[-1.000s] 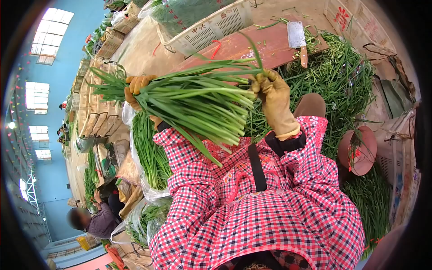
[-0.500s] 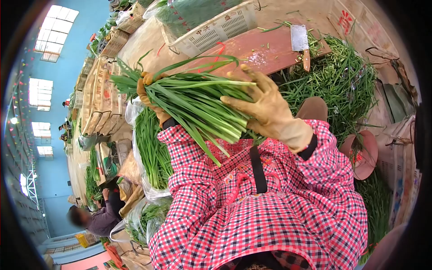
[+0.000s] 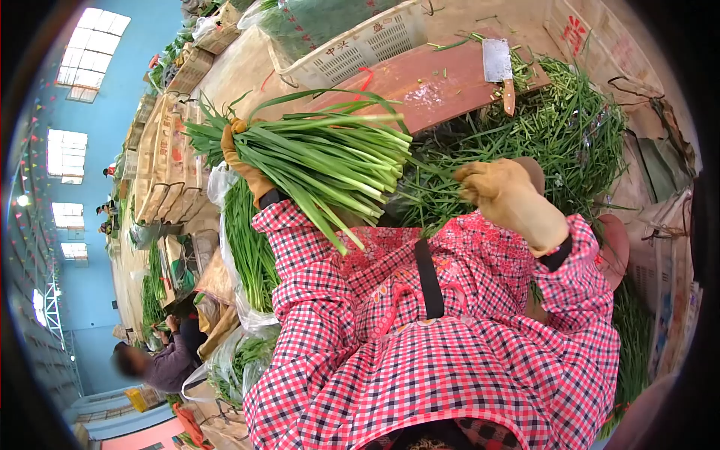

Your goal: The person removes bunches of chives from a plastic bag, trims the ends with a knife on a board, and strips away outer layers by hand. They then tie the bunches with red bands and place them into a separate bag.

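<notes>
My left hand (image 3: 246, 163), in a tan-orange glove, is wrapped round a thick bunch of garlic chives (image 3: 337, 161). The pale cut ends fan out to the right, and the leafy tips stick out to the left past the fist. My right hand (image 3: 504, 196), in a tan glove, hangs over the lap to the right of the bunch, apart from it. Its fingers are curled, and whatever they may hold is hidden. Below it and beyond lies a heap of loose green trimmings (image 3: 577, 142).
A cleaver (image 3: 497, 61) with a wooden handle lies on a reddish board (image 3: 442, 90). Behind it stands a white plastic crate (image 3: 360, 52). More chives (image 3: 251, 247) lie in clear plastic at my left. Another person (image 3: 169, 364) sits farther off at the left.
My right hand has left the cut ends of the bunch and moved right and down, its fingers going from spread to curled. The left hand keeps its grip.
</notes>
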Demonstrator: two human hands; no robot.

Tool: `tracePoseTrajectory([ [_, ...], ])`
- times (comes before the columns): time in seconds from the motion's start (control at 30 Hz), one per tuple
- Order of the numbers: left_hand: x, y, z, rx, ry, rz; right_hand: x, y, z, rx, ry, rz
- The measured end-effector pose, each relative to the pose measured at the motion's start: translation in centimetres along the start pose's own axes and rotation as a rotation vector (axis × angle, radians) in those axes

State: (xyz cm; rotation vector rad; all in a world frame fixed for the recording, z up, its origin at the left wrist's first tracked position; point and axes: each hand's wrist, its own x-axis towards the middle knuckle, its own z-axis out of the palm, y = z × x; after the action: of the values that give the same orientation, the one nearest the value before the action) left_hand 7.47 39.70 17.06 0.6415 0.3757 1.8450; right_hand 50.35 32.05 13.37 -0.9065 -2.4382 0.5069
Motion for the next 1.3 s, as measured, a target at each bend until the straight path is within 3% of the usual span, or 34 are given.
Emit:
tracePoseTrajectory([
  [0.07,0.3,0.6,-1.3,0.103,-0.008,0.012,-0.6,-0.1,-0.5,-0.165,-0.099,0.262],
  [0.17,1.4,1.2,-3.6,0.205,0.036,0.087,1.6,-3.7,-1.7,-0.002,0.270,0.110],
  [0.2,1.1,0.5,-3.3,0.312,0.090,0.146,2.6,-4.5,-1.0,0.253,0.306,0.104],
  [0.23,0.9,-0.2,-2.9,0.304,0.151,0.116,3.5,-5.1,0.3,0.242,0.311,0.157],
  [0.3,-0.3,-1.3,-0.1,0.285,0.277,0.057,5.8,-6.5,0.5,0.209,0.179,0.468],
  [0.4,-1.3,-2.0,3.3,0.431,0.301,0.058,6.3,-3.0,2.8,0.038,0.518,0.242],
  [0.53,-2.2,-2.4,3.2,0.637,0.318,0.115,5.8,-1.9,2.3,0.128,0.554,0.141],
  [0.63,-2.5,-2.8,2.3,0.709,0.386,0.147,4.4,-1.6,2.2,0.221,0.608,0.213],
  [0.7,-3.1,-3.9,3.2,0.909,0.480,0.247,2.7,-1.3,1.4,0.510,0.711,0.307],
  [0.77,-2.1,-3.4,-0.2,0.974,0.419,0.285,1.4,0.4,1.1,0.303,0.676,0.481],
  [0.8,-2.4,-3.5,-0.1,0.985,0.419,0.289,0.8,1.3,0.5,0.169,0.438,0.620],
  [0.9,-2.3,-3.6,0.6,0.927,0.443,0.265,2.3,1.3,-0.1,-0.068,0.564,0.216],
  [0.93,-2.5,-3.7,0.8,0.893,0.461,0.249,3.0,-0.2,-0.6,-0.038,0.567,0.251],
  [1.03,-2.2,-4.1,-0.1,0.892,0.468,0.231,6.4,-2.7,-0.4,0.549,0.514,0.278],
  [1.13,-2.2,-4.6,-0.8,0.905,0.445,0.222,8.8,-1.9,2.6,0.383,0.672,0.242],
  [1.2,-2.4,-4.5,0.4,0.716,0.482,0.172,8.1,-1.8,0.9,0.557,0.765,0.278],
  [1.23,-2.2,-4.2,-0.6,0.766,0.467,0.176,7.6,-1.5,0.0,0.647,0.809,0.294],
  [1.3,-1.6,-3.4,-1.9,0.860,0.428,0.192,5.9,-0.5,-2.1,0.621,0.773,0.553],
])
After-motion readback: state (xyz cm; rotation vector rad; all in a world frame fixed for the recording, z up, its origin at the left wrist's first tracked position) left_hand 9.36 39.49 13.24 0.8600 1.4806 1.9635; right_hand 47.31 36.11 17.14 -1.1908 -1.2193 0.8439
